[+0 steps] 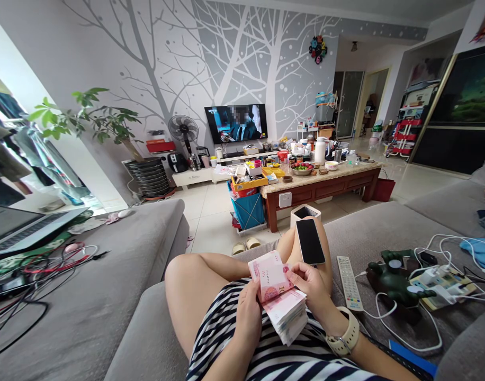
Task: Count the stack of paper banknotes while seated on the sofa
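Observation:
I sit on a grey sofa (pixel 107 296) with a thick stack of pink banknotes (pixel 284 312) held over my lap. My left hand (pixel 248 315) grips the stack from the left side. My right hand (pixel 312 288) holds its right side, and its fingers pinch the top note (pixel 268 272), which is bent upward. A black phone (pixel 310 241) lies flat on my right knee. A pale watch (pixel 346 336) is on my right wrist.
A white remote (pixel 349 282), a green toy fist (pixel 393 280) and a power strip with white cables (pixel 441 280) lie on the sofa at right. A laptop (pixel 24 225) and wires sit at left. Ahead stand a cluttered coffee table (pixel 325 180), a white bin (pixel 305 213) and a TV (pixel 235 123).

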Demonstrator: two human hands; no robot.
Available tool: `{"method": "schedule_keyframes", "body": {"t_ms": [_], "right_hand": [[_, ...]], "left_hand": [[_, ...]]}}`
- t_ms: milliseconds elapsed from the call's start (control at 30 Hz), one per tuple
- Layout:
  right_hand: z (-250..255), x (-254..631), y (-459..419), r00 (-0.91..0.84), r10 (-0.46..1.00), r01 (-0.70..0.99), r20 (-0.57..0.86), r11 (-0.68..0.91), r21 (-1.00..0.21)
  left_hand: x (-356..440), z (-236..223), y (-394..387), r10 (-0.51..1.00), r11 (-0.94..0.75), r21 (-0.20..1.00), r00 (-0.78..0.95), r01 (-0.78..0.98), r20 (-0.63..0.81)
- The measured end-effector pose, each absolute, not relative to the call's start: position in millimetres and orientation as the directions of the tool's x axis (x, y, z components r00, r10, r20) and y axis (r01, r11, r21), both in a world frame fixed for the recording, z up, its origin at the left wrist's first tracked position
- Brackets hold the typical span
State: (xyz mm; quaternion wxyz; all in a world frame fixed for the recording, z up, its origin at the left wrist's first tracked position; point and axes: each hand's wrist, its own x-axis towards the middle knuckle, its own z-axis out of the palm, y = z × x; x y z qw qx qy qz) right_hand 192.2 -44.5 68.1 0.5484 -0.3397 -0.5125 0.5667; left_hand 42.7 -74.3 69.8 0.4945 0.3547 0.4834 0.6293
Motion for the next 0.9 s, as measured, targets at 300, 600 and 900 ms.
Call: {"method": "schedule_keyframes", "body": {"t_ms": [300, 600, 900], "right_hand": [[65.9, 192.3, -43.5, -0.167, 0.967, -0.277, 0.191, 0.140, -0.951], [67.3, 192.5, -44.5, -0.166, 0.971, -0.259, 0.172, 0.125, -0.958], [65.9, 192.7, -44.7, -0.178, 0.968, -0.277, 0.177, 0.124, -0.953]], "left_hand": [[42.6, 70.8, -76.1, 0.964, -0.051, 0.970, -0.265, -0.236, -0.014], [42.8, 71.6, -76.1, 0.956, -0.061, 0.979, -0.294, -0.193, 0.002], [42.6, 65.5, -75.1, 0.968, -0.060, 0.955, -0.250, -0.291, -0.015]]}}
